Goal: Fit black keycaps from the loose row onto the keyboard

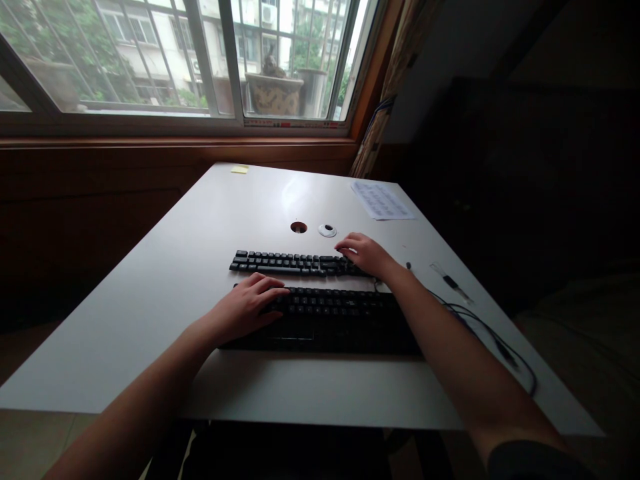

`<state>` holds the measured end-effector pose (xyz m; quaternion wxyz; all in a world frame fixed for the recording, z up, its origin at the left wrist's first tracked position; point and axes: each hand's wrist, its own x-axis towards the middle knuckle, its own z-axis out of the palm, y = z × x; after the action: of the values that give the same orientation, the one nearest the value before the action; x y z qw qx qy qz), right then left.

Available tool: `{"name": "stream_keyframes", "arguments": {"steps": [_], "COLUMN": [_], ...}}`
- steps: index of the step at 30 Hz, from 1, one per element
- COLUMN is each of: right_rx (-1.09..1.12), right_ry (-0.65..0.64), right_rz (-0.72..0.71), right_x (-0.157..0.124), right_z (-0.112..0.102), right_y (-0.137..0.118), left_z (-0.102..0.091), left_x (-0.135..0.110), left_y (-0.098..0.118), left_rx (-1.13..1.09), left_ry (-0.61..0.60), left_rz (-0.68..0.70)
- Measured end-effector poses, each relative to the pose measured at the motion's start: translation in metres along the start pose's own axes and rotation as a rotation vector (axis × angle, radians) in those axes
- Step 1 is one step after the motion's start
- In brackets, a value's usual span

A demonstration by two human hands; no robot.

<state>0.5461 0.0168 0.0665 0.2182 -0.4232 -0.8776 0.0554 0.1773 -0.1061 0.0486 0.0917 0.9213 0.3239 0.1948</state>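
Note:
A black keyboard (320, 337) lies near the front of the white table, its upper rows of keys showing and its lower part dark. Behind it, black keycaps (275, 262) are set out in rows on the tabletop. My left hand (253, 300) rests over the keyboard's left end, fingers stretched out and holding nothing. Above the right part of the loose rows, my right hand (367, 253) has thumb and fingers pinched together. A small dark bit at its fingertips looks like a keycap. My right hand and forearm hide the right ends of the rows and keyboard.
A wire-looped tool with a black handle (451, 283) and a black cable (500, 347) lie at the right. Behind the rows are a round cable hole (299, 227) and its white cover (327, 231). Farther back are a printed sheet (383, 201) and a yellow note (240, 169).

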Motion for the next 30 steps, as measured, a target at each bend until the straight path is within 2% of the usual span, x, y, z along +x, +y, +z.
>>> {"name": "stream_keyframes", "arguments": {"steps": [6, 14, 22, 30], "right_rx": [0.113, 0.321, 0.260, 0.175], "right_ry": [0.119, 0.224, 0.322, 0.310], "right_rz": [0.022, 0.058, -0.050, -0.087], "right_x": [-0.026, -0.063, -0.083, -0.098], "right_z": [-0.012, -0.031, -0.039, -0.035], "right_y": [-0.022, -0.065, -0.096, -0.100], "left_z": [0.000, 0.000, 0.000, -0.002], "left_x": [0.000, -0.001, 0.000, 0.000], "left_y": [0.000, -0.001, -0.002, 0.000], "left_rx": [0.000, -0.001, -0.006, -0.008], "left_ry": [0.000, -0.005, 0.004, 0.004], "left_rz": [-0.002, -0.005, -0.004, -0.003]}}
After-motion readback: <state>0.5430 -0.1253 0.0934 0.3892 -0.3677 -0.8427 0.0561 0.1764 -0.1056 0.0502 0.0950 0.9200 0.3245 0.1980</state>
